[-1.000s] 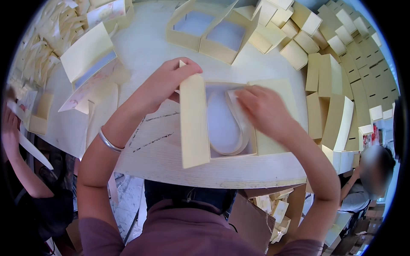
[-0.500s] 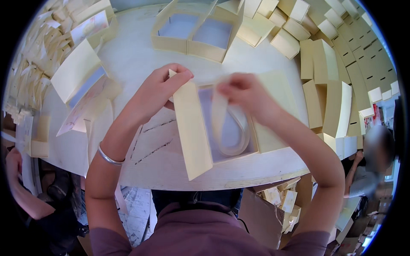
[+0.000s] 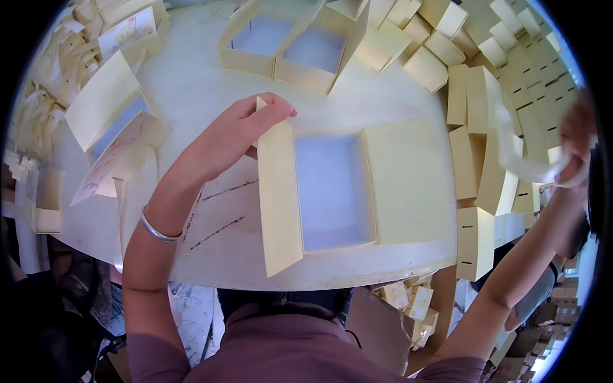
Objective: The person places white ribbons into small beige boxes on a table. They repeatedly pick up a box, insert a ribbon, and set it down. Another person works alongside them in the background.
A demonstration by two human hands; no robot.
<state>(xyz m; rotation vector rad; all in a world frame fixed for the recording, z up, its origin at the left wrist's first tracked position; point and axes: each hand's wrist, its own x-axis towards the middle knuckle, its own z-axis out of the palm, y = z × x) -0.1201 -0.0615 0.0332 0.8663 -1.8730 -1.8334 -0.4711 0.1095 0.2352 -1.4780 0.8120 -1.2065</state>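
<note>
A cream cardboard box [image 3: 375, 185] lies open in front of me, its pale lavender interior [image 3: 333, 191] showing. The narrow left flap [image 3: 279, 198] tilts up, and the wide right flap [image 3: 412, 182] lies flat on the table. My left hand [image 3: 246, 131], with a silver bangle on the wrist, pinches the far end of the narrow flap. Far out at the right edge of view, my right hand [image 3: 576, 140] is blurred by motion. A looped white ribbon-like strip [image 3: 539, 171] hangs from its closed fingers.
Two joined open boxes [image 3: 278, 64] stand at the table's far side. Another open box [image 3: 105, 108] with a printed flap is at left. Stacked cream boxes [image 3: 476, 166] line the right side. A carton of small cream boxes [image 3: 412, 306] sits below the table edge.
My right hand has swung from above the box to the far right, lifting the white strip out of the box. The left hand still grips the flap; the box has shifted slightly.
</note>
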